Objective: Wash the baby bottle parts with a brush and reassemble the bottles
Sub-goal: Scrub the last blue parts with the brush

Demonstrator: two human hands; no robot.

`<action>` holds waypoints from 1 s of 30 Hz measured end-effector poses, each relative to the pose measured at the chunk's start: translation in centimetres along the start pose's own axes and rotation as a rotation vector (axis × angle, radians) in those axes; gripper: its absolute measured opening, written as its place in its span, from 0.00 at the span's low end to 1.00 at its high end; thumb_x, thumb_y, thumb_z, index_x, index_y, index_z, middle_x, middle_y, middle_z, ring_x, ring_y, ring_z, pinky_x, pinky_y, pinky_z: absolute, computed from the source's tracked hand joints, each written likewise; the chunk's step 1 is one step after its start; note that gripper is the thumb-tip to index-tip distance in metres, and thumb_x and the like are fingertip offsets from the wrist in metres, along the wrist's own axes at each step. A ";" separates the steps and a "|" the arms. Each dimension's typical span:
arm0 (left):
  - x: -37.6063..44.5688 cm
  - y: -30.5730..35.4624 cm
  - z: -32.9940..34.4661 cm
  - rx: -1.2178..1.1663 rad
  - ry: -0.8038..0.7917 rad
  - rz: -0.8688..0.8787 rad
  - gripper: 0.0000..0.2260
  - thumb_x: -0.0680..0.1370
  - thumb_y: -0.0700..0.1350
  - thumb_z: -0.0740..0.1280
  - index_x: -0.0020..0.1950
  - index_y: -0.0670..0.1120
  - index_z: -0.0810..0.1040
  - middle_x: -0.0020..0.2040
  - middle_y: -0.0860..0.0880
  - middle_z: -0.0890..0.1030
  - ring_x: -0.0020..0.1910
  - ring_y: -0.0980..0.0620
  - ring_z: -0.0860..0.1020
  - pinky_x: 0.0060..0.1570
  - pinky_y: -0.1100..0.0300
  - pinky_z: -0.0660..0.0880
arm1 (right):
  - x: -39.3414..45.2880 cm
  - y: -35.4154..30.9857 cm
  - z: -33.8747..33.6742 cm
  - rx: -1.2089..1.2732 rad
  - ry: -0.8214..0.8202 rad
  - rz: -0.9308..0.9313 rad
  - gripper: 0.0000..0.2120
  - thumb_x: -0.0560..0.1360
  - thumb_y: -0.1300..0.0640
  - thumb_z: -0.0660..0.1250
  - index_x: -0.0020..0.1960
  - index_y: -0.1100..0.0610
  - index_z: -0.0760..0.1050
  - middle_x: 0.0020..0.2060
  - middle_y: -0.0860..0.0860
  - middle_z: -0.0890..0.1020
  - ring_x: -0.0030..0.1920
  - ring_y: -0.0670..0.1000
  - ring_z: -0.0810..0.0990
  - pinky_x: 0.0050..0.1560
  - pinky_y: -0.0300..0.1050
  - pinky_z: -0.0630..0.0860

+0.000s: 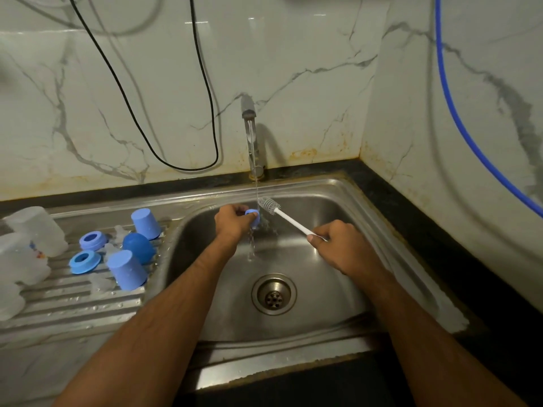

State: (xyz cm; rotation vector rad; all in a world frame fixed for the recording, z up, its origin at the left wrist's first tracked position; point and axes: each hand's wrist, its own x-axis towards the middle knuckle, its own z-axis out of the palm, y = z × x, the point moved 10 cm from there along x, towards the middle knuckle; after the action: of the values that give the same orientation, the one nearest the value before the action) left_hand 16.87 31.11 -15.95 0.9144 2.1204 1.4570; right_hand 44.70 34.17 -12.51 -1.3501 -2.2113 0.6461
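Left hand [232, 223] — grasping a blue bottle part [252, 216] under the tap's [249, 124] stream, over the sink [338, 201]. Right hand [338, 245] — clenched on the white brush [282, 214], bristles just beside the part.

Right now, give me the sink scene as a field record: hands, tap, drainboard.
left hand: holds a small blue bottle part under the stream
right hand: grips the white brush by its handle
brush head: beside the blue part, at the stream
tap: running
sink: nothing in the basin, drain open
drainboard: three blue caps upside down, two blue rings, clear bottles at far left
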 end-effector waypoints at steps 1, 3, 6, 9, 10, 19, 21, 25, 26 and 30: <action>-0.3 0.0 -0.2 -0.013 -0.003 -0.019 0.06 0.75 0.40 0.75 0.51 0.42 0.84 0.49 0.41 0.84 0.48 0.45 0.84 0.50 0.47 0.83 | 0.0 -0.2 0.0 0.017 0.001 -0.002 0.15 0.80 0.46 0.67 0.62 0.52 0.82 0.47 0.51 0.86 0.43 0.48 0.79 0.47 0.42 0.73; -0.9 0.1 -0.7 -0.054 0.001 -0.049 0.03 0.75 0.39 0.75 0.46 0.44 0.82 0.47 0.40 0.84 0.47 0.42 0.84 0.48 0.45 0.83 | 0.0 -0.6 0.0 0.038 0.000 -0.015 0.15 0.80 0.46 0.67 0.61 0.52 0.83 0.46 0.51 0.86 0.43 0.49 0.79 0.47 0.42 0.73; -1.6 -0.1 -1.4 -0.115 0.004 -0.085 0.04 0.77 0.39 0.73 0.51 0.44 0.82 0.50 0.41 0.83 0.49 0.43 0.83 0.50 0.46 0.83 | -0.1 -1.0 0.1 0.031 -0.016 -0.016 0.15 0.80 0.46 0.67 0.62 0.50 0.83 0.48 0.52 0.86 0.44 0.50 0.80 0.47 0.42 0.74; -1.9 -1.1 -1.8 -0.274 -0.022 -0.173 0.05 0.80 0.42 0.69 0.55 0.45 0.80 0.57 0.40 0.80 0.52 0.44 0.82 0.52 0.48 0.83 | -0.6 -0.6 0.1 0.001 -0.024 -0.009 0.16 0.80 0.44 0.67 0.62 0.50 0.83 0.48 0.51 0.86 0.48 0.52 0.83 0.48 0.44 0.75; -2.2 -1.5 -1.8 -0.348 -0.028 -0.218 0.06 0.81 0.44 0.68 0.56 0.44 0.79 0.57 0.40 0.80 0.52 0.43 0.82 0.52 0.48 0.83 | -0.8 -0.5 -0.1 -0.009 -0.021 -0.011 0.16 0.80 0.43 0.67 0.61 0.50 0.83 0.48 0.51 0.86 0.48 0.51 0.83 0.48 0.45 0.76; -3.1 -3.4 -1.2 -0.516 -0.078 -0.380 0.13 0.83 0.48 0.64 0.54 0.38 0.78 0.51 0.38 0.82 0.49 0.44 0.83 0.48 0.53 0.83 | -2.0 -3.2 0.3 -0.196 -0.097 -0.163 0.14 0.81 0.43 0.64 0.62 0.44 0.82 0.48 0.48 0.86 0.49 0.50 0.83 0.49 0.45 0.78; -2.9 -3.3 -1.1 -0.520 -0.095 -0.370 0.12 0.83 0.46 0.64 0.53 0.37 0.78 0.52 0.38 0.82 0.49 0.44 0.83 0.45 0.55 0.83 | -1.8 -3.8 0.4 -0.256 -0.103 -0.189 0.14 0.82 0.43 0.62 0.63 0.45 0.81 0.48 0.48 0.86 0.48 0.50 0.83 0.48 0.44 0.76; -2.2 -2.7 -1.1 -0.533 -0.131 -0.334 0.11 0.84 0.45 0.63 0.53 0.37 0.79 0.51 0.37 0.82 0.44 0.46 0.82 0.48 0.52 0.83 | -1.3 -4.8 0.1 -0.420 -0.045 -0.233 0.15 0.84 0.43 0.58 0.61 0.46 0.80 0.44 0.46 0.83 0.42 0.47 0.79 0.41 0.42 0.72; -2.1 -2.5 -1.2 -0.541 -0.130 -0.316 0.11 0.84 0.44 0.63 0.53 0.37 0.79 0.50 0.37 0.82 0.43 0.46 0.82 0.50 0.51 0.82 | -1.3 -4.9 -0.1 -0.440 -0.023 -0.227 0.15 0.84 0.43 0.57 0.61 0.46 0.79 0.44 0.46 0.83 0.41 0.48 0.78 0.40 0.42 0.69; -1.3 -1.3 -1.9 -0.465 -0.087 -0.193 0.07 0.82 0.43 0.66 0.52 0.40 0.80 0.51 0.38 0.82 0.47 0.46 0.83 0.53 0.50 0.82 | -1.1 -4.6 0.5 -0.449 -0.047 -0.175 0.13 0.85 0.46 0.57 0.58 0.48 0.79 0.42 0.46 0.80 0.39 0.47 0.75 0.40 0.43 0.68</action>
State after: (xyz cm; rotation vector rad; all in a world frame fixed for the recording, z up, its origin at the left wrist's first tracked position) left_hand 16.17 28.62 -16.46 0.5694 1.6482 1.6707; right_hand 41.73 31.23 -10.21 -1.3273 -2.5792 0.1185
